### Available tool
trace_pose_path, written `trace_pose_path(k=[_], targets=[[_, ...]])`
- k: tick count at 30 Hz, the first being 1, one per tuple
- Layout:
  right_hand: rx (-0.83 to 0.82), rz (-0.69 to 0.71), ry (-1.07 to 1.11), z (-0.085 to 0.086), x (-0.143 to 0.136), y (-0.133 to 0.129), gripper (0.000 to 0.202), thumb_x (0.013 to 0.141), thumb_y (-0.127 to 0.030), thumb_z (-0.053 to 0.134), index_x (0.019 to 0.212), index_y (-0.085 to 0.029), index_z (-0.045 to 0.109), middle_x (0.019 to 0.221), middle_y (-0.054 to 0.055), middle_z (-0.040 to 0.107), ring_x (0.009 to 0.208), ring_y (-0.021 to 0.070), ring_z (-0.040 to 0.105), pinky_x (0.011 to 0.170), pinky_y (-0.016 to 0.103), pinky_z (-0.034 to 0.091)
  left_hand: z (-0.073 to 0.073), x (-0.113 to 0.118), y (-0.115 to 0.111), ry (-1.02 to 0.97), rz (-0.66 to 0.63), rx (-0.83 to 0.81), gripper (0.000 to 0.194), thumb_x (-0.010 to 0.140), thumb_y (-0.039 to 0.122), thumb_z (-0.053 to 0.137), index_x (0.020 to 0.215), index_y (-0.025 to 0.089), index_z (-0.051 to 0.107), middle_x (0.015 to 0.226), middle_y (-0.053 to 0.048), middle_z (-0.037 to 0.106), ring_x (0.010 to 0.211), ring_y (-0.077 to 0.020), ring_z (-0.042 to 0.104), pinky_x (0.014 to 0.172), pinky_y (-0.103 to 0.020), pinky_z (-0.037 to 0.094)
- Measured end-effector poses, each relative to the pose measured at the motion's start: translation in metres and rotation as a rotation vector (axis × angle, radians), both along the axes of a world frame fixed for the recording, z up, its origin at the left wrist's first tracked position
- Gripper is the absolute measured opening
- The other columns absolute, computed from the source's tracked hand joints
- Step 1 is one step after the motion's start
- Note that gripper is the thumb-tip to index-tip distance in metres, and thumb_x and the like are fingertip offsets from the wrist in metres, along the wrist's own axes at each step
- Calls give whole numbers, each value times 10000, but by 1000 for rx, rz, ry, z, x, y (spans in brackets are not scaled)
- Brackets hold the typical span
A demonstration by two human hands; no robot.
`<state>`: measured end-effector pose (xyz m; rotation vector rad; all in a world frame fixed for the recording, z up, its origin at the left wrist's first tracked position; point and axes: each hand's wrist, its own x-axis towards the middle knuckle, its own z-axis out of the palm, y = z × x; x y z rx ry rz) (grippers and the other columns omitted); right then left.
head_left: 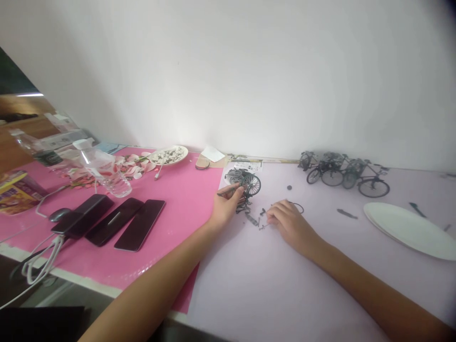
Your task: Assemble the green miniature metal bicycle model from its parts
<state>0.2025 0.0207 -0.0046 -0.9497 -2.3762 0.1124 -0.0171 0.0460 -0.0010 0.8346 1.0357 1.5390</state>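
Note:
My left hand (225, 205) is closed around a partly built black model bicycle (252, 185), whose spoked wheel stands up beyond the fingertips. A thin dark rod pokes out to the left of the fingers. My right hand (289, 222) rests low over the white sheet with its fingers curled and pressed together; what they pinch, if anything, is hidden. Small grey bicycle parts (252, 219) lie between the two hands. A thin black ring (298, 207) shows behind the right hand. Several model bicycles (373, 186) stand upright along the wall at the right.
White oval plates (409, 230) lie at the right, near a loose dark strip (346, 213). On the pink mat (174, 209) are a black phone (140, 225), a plastic bottle (107, 171), petals (131, 165), a heaped plate (183, 150) and white cables (53, 256).

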Motion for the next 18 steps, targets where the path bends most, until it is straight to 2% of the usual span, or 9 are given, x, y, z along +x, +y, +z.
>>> trace_pose_path(k=[4, 7, 12, 15, 17, 18], targets=[[-77, 0, 114, 2, 1, -3, 235, 1056, -193, 439, 829, -239, 477, 831, 42, 597, 832, 228, 506, 775, 391, 427, -2, 1, 1, -4, 6, -6, 503, 688, 401, 924, 1057, 100, 763, 855, -77, 790, 713, -172, 739, 779, -375, 659], [-123, -1, 285, 4, 0, -8, 253, 1093, -289, 364, 876, -246, 488, 906, 65, 593, 882, 235, 530, 814, 406, 451, -4, 1, 1, 9, 0, 11, 509, 688, 418, 921, 1062, 108, 772, 896, -89, 800, 736, -175, 743, 783, -364, 654], [-280, -146, 560, 3, -6, -15, 341, 1102, -465, 331, 966, -247, 555, 1082, 87, 666, 870, 214, 581, 827, 397, 486, -4, 4, -2, 29, -22, 24, 511, 692, 429, 917, 1069, 112, 781, 914, -98, 805, 753, -182, 746, 790, -360, 648], [-423, -170, 765, 3, -10, -14, 352, 1092, -523, 348, 959, -253, 531, 887, 35, 656, 813, 191, 619, 807, 373, 517, -4, 5, -5, 41, -47, 26, 513, 694, 436, 914, 1073, 115, 784, 924, -100, 805, 754, -181, 742, 787, -357, 646], [-519, -152, 897, 2, -12, -13, 367, 1076, -559, 380, 888, -257, 470, 726, -24, 539, 657, 156, 581, 645, 311, 504, -4, 6, -7, 51, -68, 34, 509, 704, 444, 907, 1075, 117, 786, 948, -104, 805, 759, -174, 737, 793, -351, 645], [-569, -143, 941, 2, -13, -13, 372, 1065, -571, 409, 869, -258, 451, 689, -44, 478, 578, 136, 528, 547, 276, 456, -4, 7, -8, 53, -75, 36, 507, 710, 447, 903, 1077, 117, 787, 960, -105, 805, 763, -172, 735, 801, -351, 645]])
